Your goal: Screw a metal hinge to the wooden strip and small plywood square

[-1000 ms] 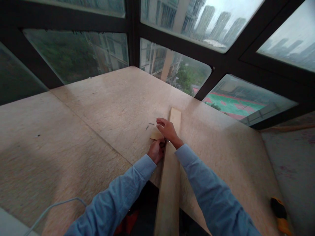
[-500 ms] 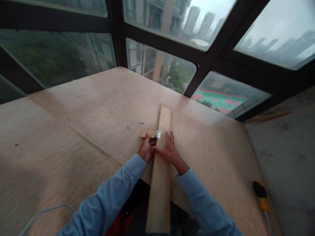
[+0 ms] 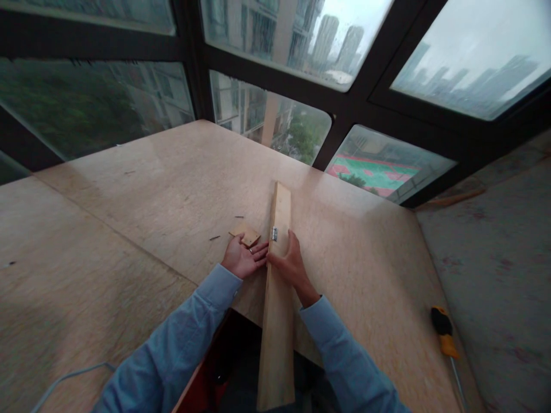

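A long pale wooden plank (image 3: 278, 321) runs from near my body out over the tabletop, slightly tilted. A small silver metal hinge (image 3: 274, 234) sits on it at its left edge. My right hand (image 3: 290, 261) grips the plank just below the hinge, thumb on the left edge and fingers along the right. My left hand (image 3: 244, 257) is open, palm up, its fingertips reaching the plank's left edge. Just beyond its thumb is a small wooden piece (image 3: 247, 234) with small dark holes. Whether the thumb touches that piece is hard to tell.
Two screws (image 3: 214, 237) lie left of the small piece. A yellow and black screwdriver (image 3: 445, 338) rests at the right by the wall. A grey cable (image 3: 77, 373) curves at the lower left. Dark-framed windows (image 3: 267, 63) border the wooden tabletop (image 3: 172, 172) at the back.
My left hand has turned palm up, moved left and opened. The small wooden piece now lies apart from the plank and hinge. The plank has tilted slightly, with my right hand still on it.
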`<act>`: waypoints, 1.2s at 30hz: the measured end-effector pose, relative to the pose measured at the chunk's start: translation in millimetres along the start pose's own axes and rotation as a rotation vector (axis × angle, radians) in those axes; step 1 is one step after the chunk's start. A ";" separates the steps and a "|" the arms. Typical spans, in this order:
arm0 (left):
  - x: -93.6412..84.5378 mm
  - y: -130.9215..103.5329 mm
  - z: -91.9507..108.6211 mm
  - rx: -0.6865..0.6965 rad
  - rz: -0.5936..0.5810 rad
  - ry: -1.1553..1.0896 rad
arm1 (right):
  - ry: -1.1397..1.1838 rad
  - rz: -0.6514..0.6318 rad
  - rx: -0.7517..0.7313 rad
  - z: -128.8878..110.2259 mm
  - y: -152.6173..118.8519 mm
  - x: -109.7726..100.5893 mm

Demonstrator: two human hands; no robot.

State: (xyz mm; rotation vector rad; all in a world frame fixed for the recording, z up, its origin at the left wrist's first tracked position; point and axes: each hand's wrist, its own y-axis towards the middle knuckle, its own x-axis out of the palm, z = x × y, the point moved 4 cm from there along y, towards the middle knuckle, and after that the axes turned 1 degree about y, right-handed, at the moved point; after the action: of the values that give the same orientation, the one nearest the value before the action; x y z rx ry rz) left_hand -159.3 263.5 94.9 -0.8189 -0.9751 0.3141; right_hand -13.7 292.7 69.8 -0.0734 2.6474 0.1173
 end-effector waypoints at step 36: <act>-3.3 34.1 -35.2 0.434 -0.246 0.469 | 0.156 0.069 -0.057 2.1 -11.5 -17.1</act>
State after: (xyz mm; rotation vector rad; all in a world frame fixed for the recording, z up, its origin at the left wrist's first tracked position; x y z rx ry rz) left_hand -128.0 267.8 57.2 -0.3437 -0.5285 0.1037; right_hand 3.2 282.0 75.2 -0.0103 2.8029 0.2176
